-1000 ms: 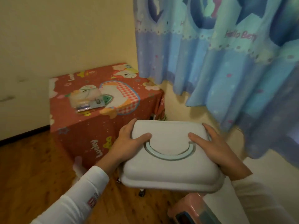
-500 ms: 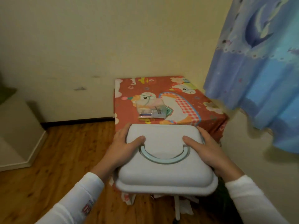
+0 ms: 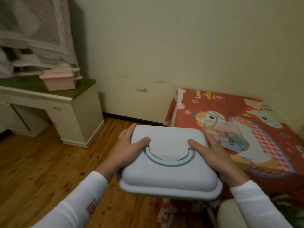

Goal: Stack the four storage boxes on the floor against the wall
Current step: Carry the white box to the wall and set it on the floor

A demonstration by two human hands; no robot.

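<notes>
I hold a pale blue-grey storage box point(image 3: 169, 168) with a light blue curved handle on its lid, in the air in front of me above the wooden floor point(image 3: 41, 163). My left hand point(image 3: 128, 148) grips its left side, thumb on the lid. My right hand point(image 3: 212, 153) grips its right side the same way. A pink storage box point(image 3: 59, 80) stands on the green-topped desk at the far left. The cream wall point(image 3: 164, 55) with a dark skirting lies straight ahead.
A low table under a red cartoon-print cloth point(image 3: 238, 129) stands at the right against the wall, with a small clear case point(image 3: 230, 137) on it. A cream desk point(image 3: 54, 109) stands at the left. A wall socket point(image 3: 142, 90) sits low on the wall.
My view has swung left: the blue curtain has gone out of sight, and the desk with the pink box has come in. The box stays held in both hands.
</notes>
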